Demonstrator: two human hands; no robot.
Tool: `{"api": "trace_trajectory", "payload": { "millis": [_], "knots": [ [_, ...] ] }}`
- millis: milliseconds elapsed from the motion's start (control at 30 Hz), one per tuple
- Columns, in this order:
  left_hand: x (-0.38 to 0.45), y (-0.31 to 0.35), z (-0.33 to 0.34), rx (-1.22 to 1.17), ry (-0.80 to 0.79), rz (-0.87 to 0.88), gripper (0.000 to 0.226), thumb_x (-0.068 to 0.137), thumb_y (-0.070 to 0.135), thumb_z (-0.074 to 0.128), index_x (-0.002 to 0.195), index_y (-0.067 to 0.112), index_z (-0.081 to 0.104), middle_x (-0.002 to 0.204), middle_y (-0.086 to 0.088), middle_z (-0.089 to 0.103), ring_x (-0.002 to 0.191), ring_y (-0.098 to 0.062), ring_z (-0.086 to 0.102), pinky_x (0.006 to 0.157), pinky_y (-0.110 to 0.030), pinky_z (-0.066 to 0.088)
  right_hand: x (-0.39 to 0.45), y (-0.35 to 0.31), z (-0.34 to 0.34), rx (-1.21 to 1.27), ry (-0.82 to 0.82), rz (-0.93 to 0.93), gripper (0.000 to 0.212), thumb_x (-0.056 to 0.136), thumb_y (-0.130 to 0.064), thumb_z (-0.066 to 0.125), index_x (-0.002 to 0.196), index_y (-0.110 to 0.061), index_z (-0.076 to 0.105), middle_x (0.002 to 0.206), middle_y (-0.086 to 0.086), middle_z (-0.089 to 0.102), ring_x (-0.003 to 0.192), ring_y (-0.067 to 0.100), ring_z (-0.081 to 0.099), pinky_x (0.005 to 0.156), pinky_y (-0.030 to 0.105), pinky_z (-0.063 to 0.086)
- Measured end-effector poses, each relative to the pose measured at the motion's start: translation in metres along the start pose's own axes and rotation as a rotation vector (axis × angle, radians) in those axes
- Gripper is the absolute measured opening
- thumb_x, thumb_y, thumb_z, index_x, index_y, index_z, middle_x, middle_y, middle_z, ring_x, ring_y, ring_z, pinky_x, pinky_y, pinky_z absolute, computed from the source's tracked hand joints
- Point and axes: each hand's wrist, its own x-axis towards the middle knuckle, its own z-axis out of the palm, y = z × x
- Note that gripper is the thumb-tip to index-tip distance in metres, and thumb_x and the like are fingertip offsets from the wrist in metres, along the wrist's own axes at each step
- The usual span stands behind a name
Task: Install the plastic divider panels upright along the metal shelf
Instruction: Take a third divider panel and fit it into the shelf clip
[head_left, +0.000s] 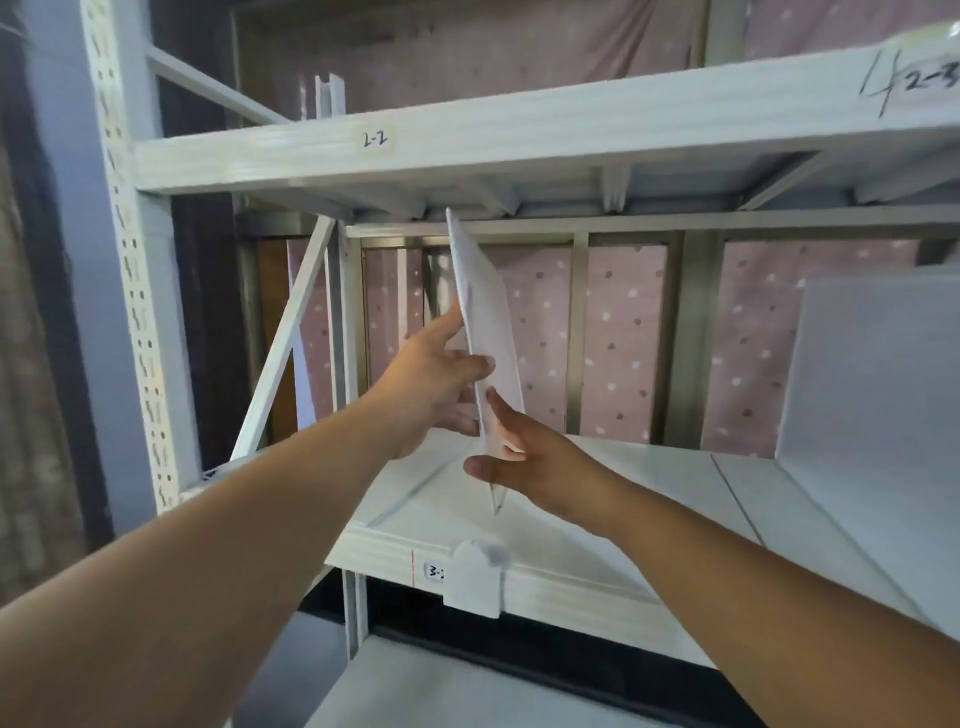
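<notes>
Both hands (436, 384) (540, 462) hold divider panel (485, 322) tilted under upper shelf (519, 135).

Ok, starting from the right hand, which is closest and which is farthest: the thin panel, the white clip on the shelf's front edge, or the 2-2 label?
1. The thin panel: the right hand is holding its lower edge.
2. The white clip: just below the hand, on the lower shelf's front edge.
3. The 2-2 label: high up on the upper shelf's front.

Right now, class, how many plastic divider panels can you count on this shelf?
2. One divider panel is tilted, held by the left hand and right hand; another panel stands at the right. More may lie outside the frame.
</notes>
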Motion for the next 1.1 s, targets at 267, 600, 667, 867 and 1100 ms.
{"api": "trace_trajectory", "payload": {
  "millis": [267, 600, 667, 867, 1100],
  "knots": [
    [-0.006, -0.020, -0.007, 0.125, -0.100, 0.021, 0.058, 0.096, 0.007, 0.070, 0.114, 0.063, 0.063, 0.098, 0.010, 0.081, 0.093, -0.021, 0.075, 0.058, -0.040, 0.065, -0.010, 0.005, 0.032, -0.007, -0.002, 0.027, 0.095, 0.097, -0.047, 0.064, 0.154, -0.056, -0.011, 0.169, -0.013, 0.011, 0.150, 0.026, 0.035, 0.120, 0.048, 0.037],
    [-0.002, -0.032, -0.004, 0.168, -0.133, 0.064, 0.076, 0.096, 0.004, 0.066, 0.113, 0.078, 0.056, 0.097, 0.019, 0.080, 0.082, -0.009, 0.077, 0.052, -0.032, 0.062, -0.006, 0.016, 0.035, -0.079, 0.006, 0.045, 0.091, 0.096, -0.055, 0.058, 0.147, -0.064, -0.016, 0.169, -0.010, 0.020, 0.148, 0.019, 0.040, 0.114, 0.032, 0.032],
    [-0.001, -0.031, -0.001, 0.166, -0.117, 0.059, 0.075, 0.097, 0.003, 0.065, 0.142, 0.060, 0.048, 0.119, 0.009, 0.073, 0.095, -0.016, 0.070, 0.053, -0.034, 0.065, -0.005, 0.016, 0.036, -0.102, 0.014, 0.048, 0.090, 0.096, -0.054, 0.056, 0.147, -0.065, -0.018, 0.169, -0.002, 0.025, 0.146, 0.023, 0.043, 0.114, 0.034, 0.035],
    [0.002, -0.040, 0.000, 0.182, -0.087, 0.065, 0.080, 0.099, 0.001, 0.059, 0.152, 0.056, 0.034, 0.131, 0.006, 0.061, 0.111, -0.025, 0.060, 0.049, -0.025, 0.059, -0.002, 0.019, 0.039, -0.159, 0.010, 0.064, 0.088, 0.101, -0.045, 0.050, 0.150, -0.058, -0.022, 0.166, 0.008, 0.031, 0.143, 0.029, 0.047, 0.108, 0.031, 0.039],
    [0.005, -0.049, 0.000, 0.317, -0.034, 0.140, 0.080, 0.099, 0.005, 0.058, 0.150, 0.061, 0.029, 0.116, 0.018, 0.061, 0.094, -0.008, 0.063, 0.049, -0.023, 0.059, -0.004, 0.014, 0.046, -0.209, 0.040, 0.033, 0.086, 0.104, -0.033, 0.046, 0.155, -0.047, -0.022, 0.149, -0.009, 0.049, 0.113, 0.011, 0.066, 0.079, 0.010, 0.042]
  ]
}}
